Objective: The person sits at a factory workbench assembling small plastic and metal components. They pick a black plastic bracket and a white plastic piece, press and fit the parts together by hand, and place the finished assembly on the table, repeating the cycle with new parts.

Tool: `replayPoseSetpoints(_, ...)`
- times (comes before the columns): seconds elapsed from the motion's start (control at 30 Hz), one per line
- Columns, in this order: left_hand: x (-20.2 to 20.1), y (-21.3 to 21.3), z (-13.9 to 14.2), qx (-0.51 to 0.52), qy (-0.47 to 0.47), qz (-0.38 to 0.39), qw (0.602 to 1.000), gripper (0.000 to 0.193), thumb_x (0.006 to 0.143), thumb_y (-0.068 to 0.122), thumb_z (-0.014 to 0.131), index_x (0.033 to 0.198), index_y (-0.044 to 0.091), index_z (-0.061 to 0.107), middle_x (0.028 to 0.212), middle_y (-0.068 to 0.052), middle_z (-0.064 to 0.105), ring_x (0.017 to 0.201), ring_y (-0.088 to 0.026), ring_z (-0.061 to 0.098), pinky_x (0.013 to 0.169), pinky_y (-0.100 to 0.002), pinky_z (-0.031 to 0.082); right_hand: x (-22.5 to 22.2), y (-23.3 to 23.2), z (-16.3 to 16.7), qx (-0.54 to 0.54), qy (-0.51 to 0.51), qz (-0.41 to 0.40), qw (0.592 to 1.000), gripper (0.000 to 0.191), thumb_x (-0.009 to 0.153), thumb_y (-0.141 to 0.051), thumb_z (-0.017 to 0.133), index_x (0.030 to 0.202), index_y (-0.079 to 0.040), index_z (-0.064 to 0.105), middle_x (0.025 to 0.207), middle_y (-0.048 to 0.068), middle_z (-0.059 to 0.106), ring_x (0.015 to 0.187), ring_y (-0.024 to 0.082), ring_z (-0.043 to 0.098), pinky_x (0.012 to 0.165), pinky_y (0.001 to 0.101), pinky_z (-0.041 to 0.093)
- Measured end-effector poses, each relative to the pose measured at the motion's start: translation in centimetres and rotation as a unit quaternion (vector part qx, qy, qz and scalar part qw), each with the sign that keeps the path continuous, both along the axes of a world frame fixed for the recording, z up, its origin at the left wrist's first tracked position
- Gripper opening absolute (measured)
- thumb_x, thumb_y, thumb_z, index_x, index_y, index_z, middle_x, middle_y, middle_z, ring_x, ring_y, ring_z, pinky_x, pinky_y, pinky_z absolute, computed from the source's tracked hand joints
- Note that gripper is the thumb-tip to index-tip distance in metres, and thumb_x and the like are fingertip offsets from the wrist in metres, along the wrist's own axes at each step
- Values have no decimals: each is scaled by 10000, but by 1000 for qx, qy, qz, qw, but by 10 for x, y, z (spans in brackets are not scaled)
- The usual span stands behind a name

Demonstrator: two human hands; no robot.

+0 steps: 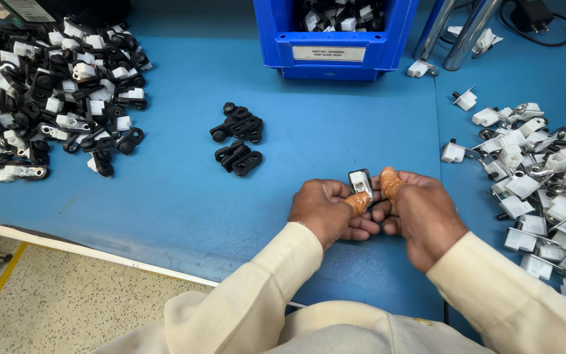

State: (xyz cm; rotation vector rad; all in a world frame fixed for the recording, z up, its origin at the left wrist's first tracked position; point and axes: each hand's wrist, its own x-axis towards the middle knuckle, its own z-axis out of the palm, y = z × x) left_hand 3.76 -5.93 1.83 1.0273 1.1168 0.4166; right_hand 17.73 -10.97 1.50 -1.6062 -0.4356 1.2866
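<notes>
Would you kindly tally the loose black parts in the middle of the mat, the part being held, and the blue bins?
Black part clusters on the mat: 2
Black-and-white part held between left hand and right hand: 1
Blue bin: 1
Total: 4

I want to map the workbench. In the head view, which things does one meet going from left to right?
Large heap of black-and-white parts → small group of black parts → left hand → small part held between both hands → right hand → heap of white parts.

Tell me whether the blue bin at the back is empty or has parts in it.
Not empty: the blue bin holds black and white parts, visible above its front wall. How full, cannot tell.
</notes>
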Motion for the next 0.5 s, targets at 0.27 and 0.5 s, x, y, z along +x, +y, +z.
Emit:
replayPoseSetpoints(0.27, 4, -4, 0, -6, -23, -4, 1000, 154, 975, -24, 540, 1067, -78, 651, 906, -181, 747, 729, -249, 777, 614, -318, 674, 8, -12, 0, -13, -12, 20, 1000, 245, 955, -246, 696, 994, -5, 677, 723, 47, 624, 549, 88, 484, 429, 237, 330)
replayPoseSetpoints(0.5, 15, -9, 3, 31, 10, 20, 999, 145, 938, -79, 546, 1015, -68, 669, 891, -185, 755, 709, -269, 785, 581, -333, 666, 4, -6, -7, -12, -18, -79, 997, 227, 923, -13, 473, 1006, -33, 683, 740, 41, 617, 546, 86, 472, 426, 253, 303)
